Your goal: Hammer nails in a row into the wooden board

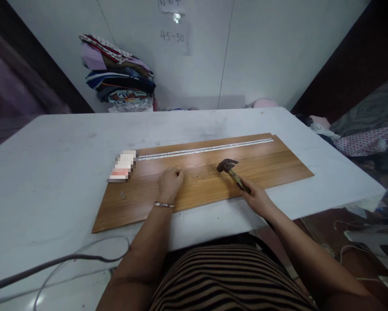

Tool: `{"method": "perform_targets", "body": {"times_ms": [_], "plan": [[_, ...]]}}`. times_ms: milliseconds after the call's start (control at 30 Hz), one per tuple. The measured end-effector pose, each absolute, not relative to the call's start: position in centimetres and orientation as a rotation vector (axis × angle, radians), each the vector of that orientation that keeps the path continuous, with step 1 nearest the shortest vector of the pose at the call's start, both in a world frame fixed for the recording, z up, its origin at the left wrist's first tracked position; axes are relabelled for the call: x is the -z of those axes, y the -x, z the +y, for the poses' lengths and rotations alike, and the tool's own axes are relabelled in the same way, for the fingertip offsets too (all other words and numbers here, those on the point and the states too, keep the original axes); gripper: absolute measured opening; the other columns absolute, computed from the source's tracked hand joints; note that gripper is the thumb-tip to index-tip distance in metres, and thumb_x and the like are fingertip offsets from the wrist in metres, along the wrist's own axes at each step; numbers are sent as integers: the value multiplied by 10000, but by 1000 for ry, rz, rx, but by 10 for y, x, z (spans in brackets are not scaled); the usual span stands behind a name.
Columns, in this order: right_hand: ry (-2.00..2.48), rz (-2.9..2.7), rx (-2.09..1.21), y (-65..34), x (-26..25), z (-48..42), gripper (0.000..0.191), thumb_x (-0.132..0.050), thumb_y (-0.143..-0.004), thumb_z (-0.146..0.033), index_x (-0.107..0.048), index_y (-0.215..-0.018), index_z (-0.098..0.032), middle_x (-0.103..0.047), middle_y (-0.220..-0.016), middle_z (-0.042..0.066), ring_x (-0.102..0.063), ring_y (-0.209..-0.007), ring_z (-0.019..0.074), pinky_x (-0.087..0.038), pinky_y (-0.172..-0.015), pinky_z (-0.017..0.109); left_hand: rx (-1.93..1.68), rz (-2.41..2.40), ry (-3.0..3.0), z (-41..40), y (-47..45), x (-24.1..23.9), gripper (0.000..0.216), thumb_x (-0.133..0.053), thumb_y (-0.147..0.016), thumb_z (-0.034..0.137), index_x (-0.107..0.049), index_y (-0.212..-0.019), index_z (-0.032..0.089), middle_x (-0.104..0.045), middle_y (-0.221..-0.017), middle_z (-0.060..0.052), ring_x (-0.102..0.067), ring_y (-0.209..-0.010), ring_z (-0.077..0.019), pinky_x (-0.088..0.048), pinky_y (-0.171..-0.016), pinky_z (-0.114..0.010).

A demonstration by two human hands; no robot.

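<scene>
We count two hands at work, one hammer (235,176) and one wood-grained board (271,160), which lies flat on one white table (45,160). Our right hand (253,194) is wrapped around the hammer's handle, with the head by the right end of a row of small dark dots (206,176) on the board; whether the head touches the wood, we cannot tell. The dots number several, too small for us to count surely. Our left hand (171,181) is curled at the board, just left of that row; we cannot tell whether its fingers pinch anything. One bracelet (163,204) circles our left wrist.

Two white strips (205,150) with markings run side by side along the board's far part. Near the left end lie a few small metal pieces (123,195), close together, their exact number unclear. Beyond them, one pixelated object (123,166) covers the board's far left corner; we cannot tell whether it is a container or what it might hold. One stack of folded cloth (119,75) rises behind the table.
</scene>
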State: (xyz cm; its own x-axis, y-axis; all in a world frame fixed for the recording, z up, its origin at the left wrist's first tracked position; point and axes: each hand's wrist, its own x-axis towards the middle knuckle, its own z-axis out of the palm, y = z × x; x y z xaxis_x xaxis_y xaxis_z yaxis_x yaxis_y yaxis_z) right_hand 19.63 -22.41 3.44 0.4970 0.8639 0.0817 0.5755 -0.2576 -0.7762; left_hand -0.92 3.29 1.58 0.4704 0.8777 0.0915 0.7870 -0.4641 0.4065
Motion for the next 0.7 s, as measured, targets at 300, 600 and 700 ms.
{"method": "perform_targets", "body": {"times_ms": [300, 600, 700], "plan": [[1920, -1170, -443, -196, -33, -225, 576, -519, -809, -185, -554, -1383, -209, -630, -1341, 70, -571, -1255, 261, -427, -1079, 449, -402, 1419, -2408, 31, 9, -19, 336, -451, -873, 388, -727, -817, 204, -718, -939, -67, -620, -869, -196, -390, -733, -286], [1932, -1159, -463, -195, -36, -224, 563, -545, -791, -175, -587, -1350, -225, -664, -1293, 60, -610, -1200, 270, -449, -1053, 465, -395, 1405, -2416, 31, 9, -21, 345, -447, -876, 391, -728, -812, 200, -720, -943, -78, -624, -868, -203, -393, -725, -295], [1920, -1157, -452, -194, -38, -225, 574, -538, -797, -174, -571, -1367, -224, -650, -1315, 59, -587, -1232, 270, -434, -1068, 472, -399, 1403, -2413, 31, 9, -21, 339, -449, -874, 386, -728, -807, 206, -722, -938, -79, -628, -871, -208, -397, -730, -295]]}}
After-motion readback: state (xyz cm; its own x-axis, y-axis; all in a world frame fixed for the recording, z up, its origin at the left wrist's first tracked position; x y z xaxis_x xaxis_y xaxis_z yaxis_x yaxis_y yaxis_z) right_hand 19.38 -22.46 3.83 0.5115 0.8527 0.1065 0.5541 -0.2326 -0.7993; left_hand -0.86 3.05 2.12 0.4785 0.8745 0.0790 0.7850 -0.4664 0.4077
